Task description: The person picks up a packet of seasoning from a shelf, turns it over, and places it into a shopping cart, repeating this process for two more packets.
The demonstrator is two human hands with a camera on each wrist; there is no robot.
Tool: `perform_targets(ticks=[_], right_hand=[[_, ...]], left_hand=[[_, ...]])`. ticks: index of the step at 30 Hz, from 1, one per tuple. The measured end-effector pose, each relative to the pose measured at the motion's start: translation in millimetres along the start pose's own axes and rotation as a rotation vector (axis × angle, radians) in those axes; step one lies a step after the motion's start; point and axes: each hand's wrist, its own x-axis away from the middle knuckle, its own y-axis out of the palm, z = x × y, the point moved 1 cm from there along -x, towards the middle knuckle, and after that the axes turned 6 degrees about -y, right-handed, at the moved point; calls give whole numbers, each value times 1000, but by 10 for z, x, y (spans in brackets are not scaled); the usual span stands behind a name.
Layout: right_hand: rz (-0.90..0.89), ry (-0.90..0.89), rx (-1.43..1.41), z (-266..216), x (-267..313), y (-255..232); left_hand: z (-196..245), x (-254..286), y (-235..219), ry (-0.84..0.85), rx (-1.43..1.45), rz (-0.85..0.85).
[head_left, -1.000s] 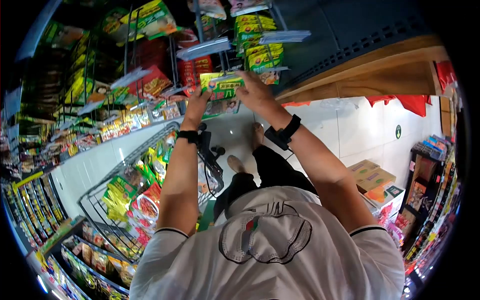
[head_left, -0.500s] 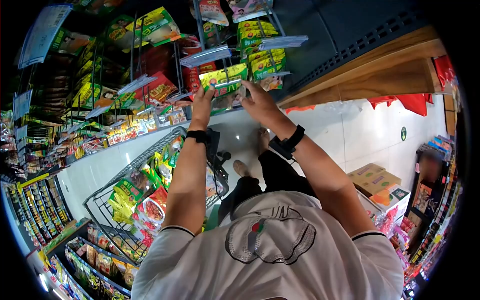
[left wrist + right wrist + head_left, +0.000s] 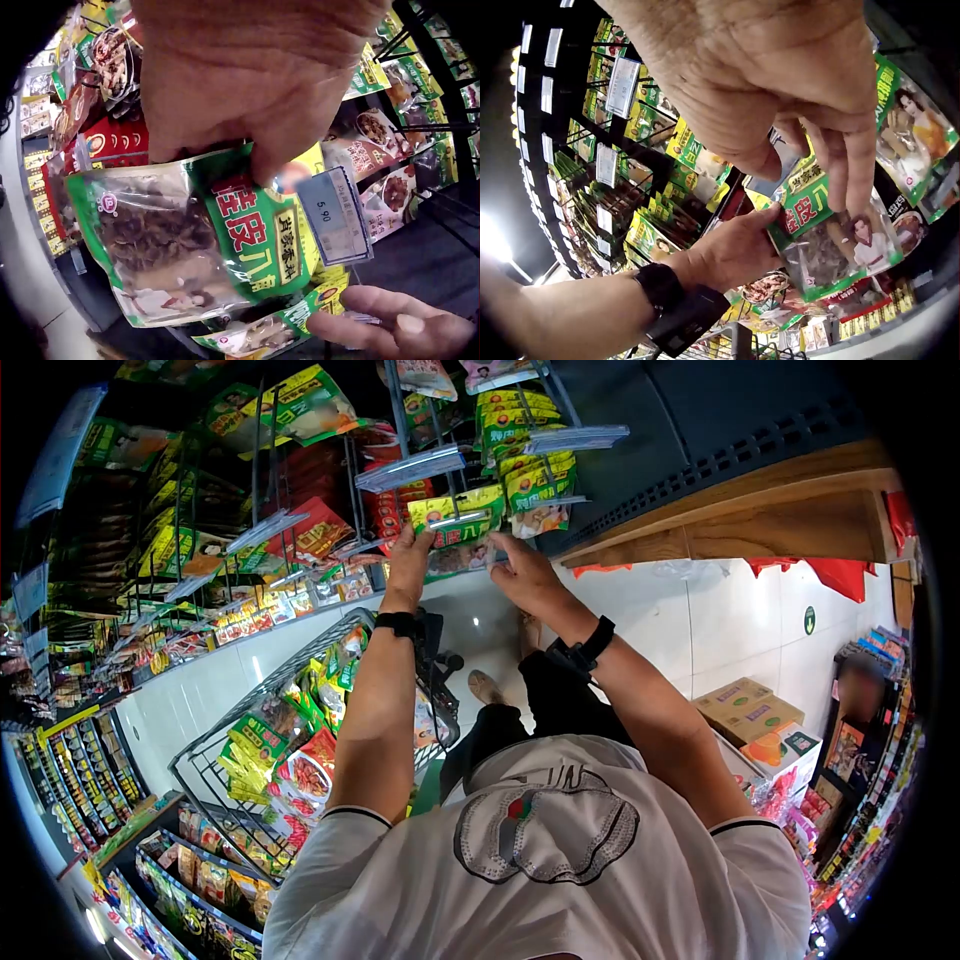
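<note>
In the head view a green and yellow packet of dried spice is in front of the shelf hooks. My left hand pinches its left side, with the thumb over the green front in the left wrist view. A price tag overlaps the packet's yellow top. My right hand is at the packet's right side, its fingers extended and loosely spread. In the right wrist view those fingers overlap the packet's front. Behind and to the right hang similar green and yellow packets.
A wire shopping cart holding several packets stands to my left. More hanging packets fill the rack on the left. A wooden shelf edge runs along the right, with cardboard boxes on the floor below.
My right hand has drawn back from the packet's upper right edge, and its fingers have loosened. My left hand keeps its hold on the left side. The head view has shifted slightly.
</note>
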Motion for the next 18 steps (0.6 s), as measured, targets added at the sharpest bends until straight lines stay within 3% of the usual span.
perform_targets(ticks=[2, 8, 11, 14, 18], right_hand=[[-51, 40, -10, -113, 28, -60], [42, -102, 103, 327, 95, 116], [-48, 65, 51, 129, 156, 6], [-26, 67, 11, 210, 198, 22], [-54, 122, 5, 183, 287, -38]], left_hand=[[-100, -61, -66, -16, -2, 25], [-62, -174, -49, 29, 11, 41], [-188, -391, -137, 11, -151, 182], [-27, -328, 89, 80, 120, 90], [104, -336, 277, 206, -254, 358]])
